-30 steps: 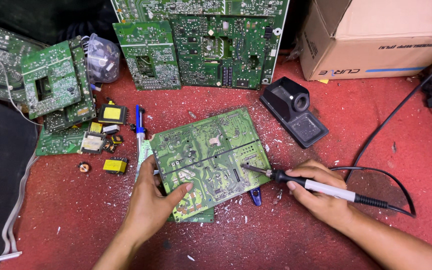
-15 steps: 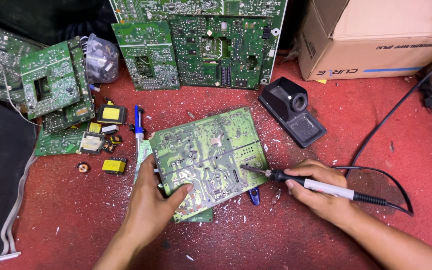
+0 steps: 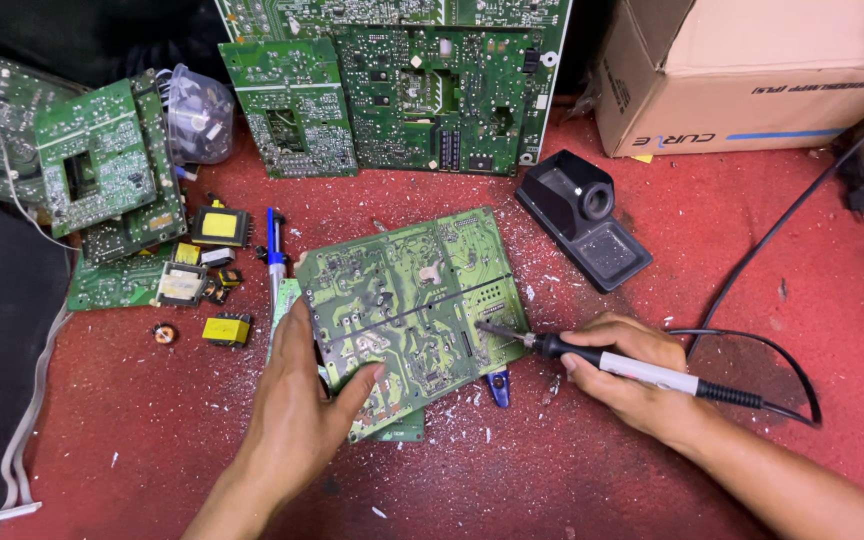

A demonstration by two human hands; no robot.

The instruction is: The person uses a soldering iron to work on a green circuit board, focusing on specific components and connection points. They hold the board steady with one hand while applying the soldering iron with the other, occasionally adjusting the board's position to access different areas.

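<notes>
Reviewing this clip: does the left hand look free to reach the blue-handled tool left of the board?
Probably yes: the left hand rests on the circuit board, the blue-handled tool lies uncovered just beyond.

Speckled red floor [image 3: 152, 470] with a cardboard box [image 3: 752, 70] at back.

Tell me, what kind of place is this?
Probably an electronics repair or salvage workbench. The right hand holds a soldering iron to a green circuit board, more circuit boards are stacked behind, and a black iron stand sits nearby.
</notes>
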